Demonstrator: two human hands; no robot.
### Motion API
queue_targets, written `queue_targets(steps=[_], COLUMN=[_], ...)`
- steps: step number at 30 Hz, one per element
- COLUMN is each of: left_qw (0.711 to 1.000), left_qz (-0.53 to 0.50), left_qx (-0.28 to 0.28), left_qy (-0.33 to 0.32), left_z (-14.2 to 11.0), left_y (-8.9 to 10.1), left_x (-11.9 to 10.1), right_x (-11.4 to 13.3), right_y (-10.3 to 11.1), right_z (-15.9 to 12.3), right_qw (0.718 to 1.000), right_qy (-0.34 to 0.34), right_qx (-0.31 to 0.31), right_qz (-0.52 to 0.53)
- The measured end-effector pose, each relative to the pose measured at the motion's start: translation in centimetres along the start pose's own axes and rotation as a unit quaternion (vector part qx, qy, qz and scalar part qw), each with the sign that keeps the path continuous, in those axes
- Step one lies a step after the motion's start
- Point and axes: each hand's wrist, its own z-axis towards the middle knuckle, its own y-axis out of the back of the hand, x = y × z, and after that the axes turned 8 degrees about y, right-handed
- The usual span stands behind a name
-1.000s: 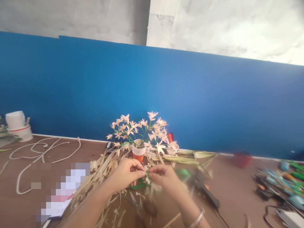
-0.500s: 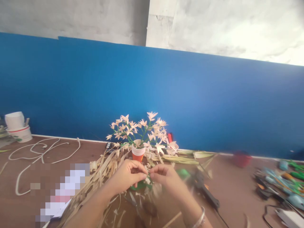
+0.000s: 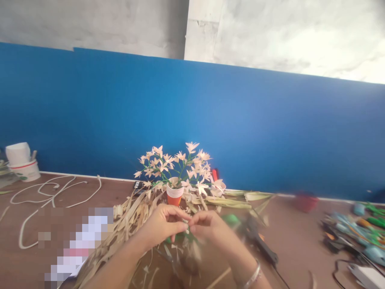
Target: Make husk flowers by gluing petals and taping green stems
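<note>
My left hand (image 3: 167, 224) and my right hand (image 3: 208, 227) meet at the fingertips, both closed in a pinch. A little white and green shows between them; what they pinch is too small and hidden to name. Just behind stands an orange and white paper cup (image 3: 174, 196) holding a bunch of pale star-shaped flowers (image 3: 164, 165) on green stems. Dry corn husks (image 3: 129, 224) lie beside and beneath my left forearm. Under the hands are blurred husk scraps and a pair of scissors (image 3: 168, 257), partly hidden.
A dark glue gun (image 3: 261, 243) with a cord lies right of my right hand. Further right are tangled green and blue materials (image 3: 361, 228) and a red bowl (image 3: 306, 201). A white cable (image 3: 49, 196) and white tubs (image 3: 25, 169) are left; a blue partition (image 3: 192, 112) stands behind.
My fingertips have come slightly closer together, and the right hand's fingers have shifted a little to the left. The flowers and cup stay where they were.
</note>
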Motion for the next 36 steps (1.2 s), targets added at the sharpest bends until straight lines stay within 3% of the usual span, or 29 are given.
queue_targets(steps=[7, 13, 16, 19, 21, 24, 28, 33, 36], left_qw=[0.999, 0.998, 0.997, 0.995, 0.995, 0.996, 0.995, 0.997, 0.997], left_qz=[0.000, 0.000, 0.008, 0.008, -0.004, -0.031, -0.053, -0.046, -0.022], left_qx=[-0.018, -0.053, -0.069, -0.090, -0.091, -0.077, -0.075, -0.059, -0.075], left_qy=[0.037, 0.044, 0.042, 0.046, 0.040, 0.025, 0.023, 0.004, -0.015], left_z=[-0.2, -0.1, 0.0, 0.0, 0.1, 0.1, 0.1, 0.1, 0.0], left_y=[0.1, 0.0, -0.2, -0.4, -0.5, -0.5, -0.1, 0.2, 0.1], left_x=[-0.6, -0.6, -0.4, -0.3, -0.2, -0.2, -0.1, -0.3, -0.6], right_x=[0.1, 1.3, 1.6, 1.3, 1.1, 1.1, 1.7, 2.1, 1.8], right_y=[-0.2, -1.0, -1.7, -2.3, -2.5, -2.6, -2.7, -2.6, -2.5], right_z=[0.0, -0.4, -0.7, -0.7, -0.7, -0.9, -1.1, -1.1, -1.0], right_qw=[0.998, 0.979, 0.944, 0.886, 0.853, 0.834, 0.849, 0.910, 0.910], right_qy=[0.025, 0.035, 0.078, 0.160, 0.208, 0.248, 0.252, 0.166, 0.160], right_qx=[-0.007, -0.051, -0.086, -0.123, -0.141, -0.167, -0.173, -0.160, -0.151], right_qz=[-0.052, -0.197, -0.309, -0.418, -0.458, -0.464, -0.431, -0.343, -0.352])
